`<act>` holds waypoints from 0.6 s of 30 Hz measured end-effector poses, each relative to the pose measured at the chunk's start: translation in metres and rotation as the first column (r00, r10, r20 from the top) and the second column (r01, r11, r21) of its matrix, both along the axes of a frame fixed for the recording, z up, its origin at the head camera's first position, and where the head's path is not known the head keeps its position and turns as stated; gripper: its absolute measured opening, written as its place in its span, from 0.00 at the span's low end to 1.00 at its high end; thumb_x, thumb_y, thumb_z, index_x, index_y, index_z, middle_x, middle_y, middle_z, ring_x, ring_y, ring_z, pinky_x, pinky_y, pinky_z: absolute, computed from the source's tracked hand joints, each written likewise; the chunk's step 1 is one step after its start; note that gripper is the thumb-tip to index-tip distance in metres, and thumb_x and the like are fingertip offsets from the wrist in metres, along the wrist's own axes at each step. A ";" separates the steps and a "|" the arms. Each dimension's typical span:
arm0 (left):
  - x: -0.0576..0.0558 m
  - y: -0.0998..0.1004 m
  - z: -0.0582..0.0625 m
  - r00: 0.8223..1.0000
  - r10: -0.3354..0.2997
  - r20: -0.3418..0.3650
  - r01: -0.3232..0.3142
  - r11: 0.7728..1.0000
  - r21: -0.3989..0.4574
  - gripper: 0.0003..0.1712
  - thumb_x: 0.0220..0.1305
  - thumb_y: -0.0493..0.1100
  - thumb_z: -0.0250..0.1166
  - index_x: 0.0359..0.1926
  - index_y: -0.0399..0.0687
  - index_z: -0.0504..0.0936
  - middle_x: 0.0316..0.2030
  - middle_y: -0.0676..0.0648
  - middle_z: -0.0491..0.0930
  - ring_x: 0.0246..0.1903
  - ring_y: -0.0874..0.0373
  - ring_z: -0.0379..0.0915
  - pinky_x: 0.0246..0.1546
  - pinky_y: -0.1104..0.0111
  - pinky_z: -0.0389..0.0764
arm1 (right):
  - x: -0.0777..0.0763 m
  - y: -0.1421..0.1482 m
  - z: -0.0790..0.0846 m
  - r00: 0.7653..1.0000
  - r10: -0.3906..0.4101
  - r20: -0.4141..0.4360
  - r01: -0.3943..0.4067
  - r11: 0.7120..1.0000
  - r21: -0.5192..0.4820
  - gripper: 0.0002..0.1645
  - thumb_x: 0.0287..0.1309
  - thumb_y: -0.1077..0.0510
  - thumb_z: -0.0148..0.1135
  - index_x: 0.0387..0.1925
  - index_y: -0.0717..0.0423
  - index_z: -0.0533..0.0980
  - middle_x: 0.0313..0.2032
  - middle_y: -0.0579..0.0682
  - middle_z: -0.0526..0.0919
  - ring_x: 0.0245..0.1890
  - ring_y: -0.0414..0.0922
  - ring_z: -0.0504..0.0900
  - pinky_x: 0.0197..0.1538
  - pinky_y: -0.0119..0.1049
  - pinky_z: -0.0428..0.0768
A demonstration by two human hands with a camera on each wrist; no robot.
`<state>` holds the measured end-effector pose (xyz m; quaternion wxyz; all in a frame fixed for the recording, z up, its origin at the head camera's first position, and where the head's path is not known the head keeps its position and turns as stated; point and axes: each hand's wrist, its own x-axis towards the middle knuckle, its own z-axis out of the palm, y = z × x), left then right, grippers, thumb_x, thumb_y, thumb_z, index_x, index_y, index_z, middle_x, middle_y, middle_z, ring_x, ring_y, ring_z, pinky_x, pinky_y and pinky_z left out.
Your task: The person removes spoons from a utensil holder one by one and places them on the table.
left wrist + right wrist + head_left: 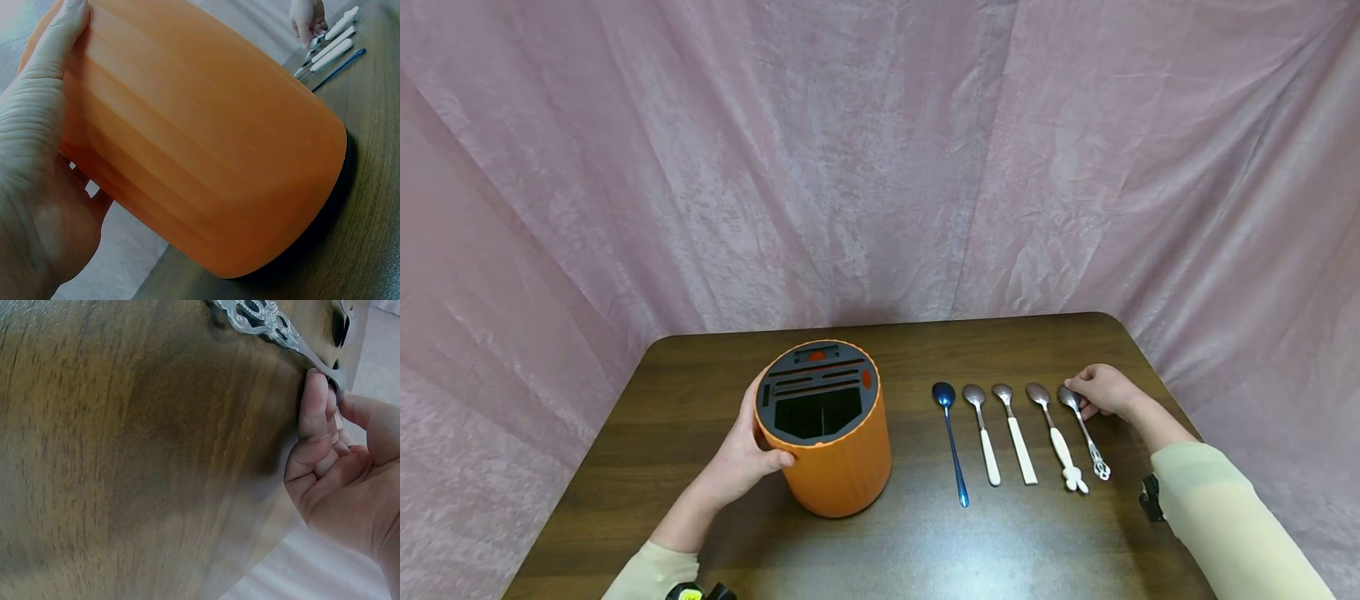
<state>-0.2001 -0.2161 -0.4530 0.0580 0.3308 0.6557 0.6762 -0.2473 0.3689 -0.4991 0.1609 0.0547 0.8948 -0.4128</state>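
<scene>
An orange cylindrical knife block (842,475) with a dark slotted top stands left of centre on the table. My left hand (752,450) grips its left side near the top, thumb in front; in the left wrist view the orange wall (206,137) hides most fingers. At the right end of a row of spoons lies a silver spoon (1093,454) with an ornate openwork handle. My right hand (1103,390) pinches its bowl end between thumb and fingers. The right wrist view shows the patterned handle (262,319) low over the wood, with the fingertips at the bowl.
Left of the ornate spoon lie a rabbit-handled spoon (1063,454), two white-handled spoons (988,454) (1021,450) and a blue spoon (953,442), handles toward me. Pink curtain (880,167) hangs behind the brown table's (700,375) back edge.
</scene>
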 end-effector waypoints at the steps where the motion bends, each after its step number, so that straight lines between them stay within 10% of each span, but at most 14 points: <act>1: 0.000 0.000 0.000 1.000 0.001 0.000 -0.001 1.000 -0.002 0.66 0.56 0.61 0.75 0.82 0.59 0.39 0.77 0.41 0.50 0.72 0.49 0.57 0.65 0.66 0.69 | 0.000 0.000 0.000 1.000 0.002 0.000 -0.002 1.000 -0.001 0.16 0.76 0.55 0.53 0.44 0.68 0.71 0.25 0.50 0.78 0.22 0.43 0.86 0.23 0.31 0.69; 18: 0.000 -0.002 0.000 0.999 0.028 -0.020 -0.029 0.998 -0.054 0.66 0.57 0.62 0.75 0.82 0.60 0.39 0.78 0.43 0.50 0.72 0.49 0.55 0.67 0.67 0.65 | 0.005 0.006 0.005 0.999 -0.001 -0.048 0.007 0.994 0.112 0.18 0.76 0.54 0.52 0.39 0.69 0.69 0.25 0.53 0.78 0.21 0.45 0.85 0.30 0.39 0.80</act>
